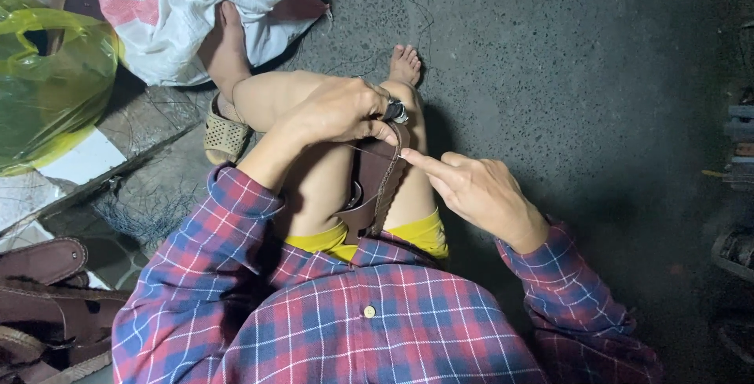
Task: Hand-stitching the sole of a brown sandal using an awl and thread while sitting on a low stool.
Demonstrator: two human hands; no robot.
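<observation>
A brown leather sandal [375, 188] stands on edge between my knees, its stitched rim facing up. My left hand [339, 109] is closed around a small tool with a dark metal tip [397, 111], held at the sandal's top edge. A thin thread runs from there across to my right hand [479, 192], whose forefinger and thumb pinch it beside the sandal's rim. I sit on the floor in a red and blue plaid shirt and yellow shorts, with bare feet.
Several more brown sandals [47, 305] lie at the lower left. A yellow plastic bag [47, 70] and a white and pink sack [181, 7] sit at the upper left. A tan woven sandal [224, 137] lies by my left leg. Dark clutter lines the right edge [738, 195].
</observation>
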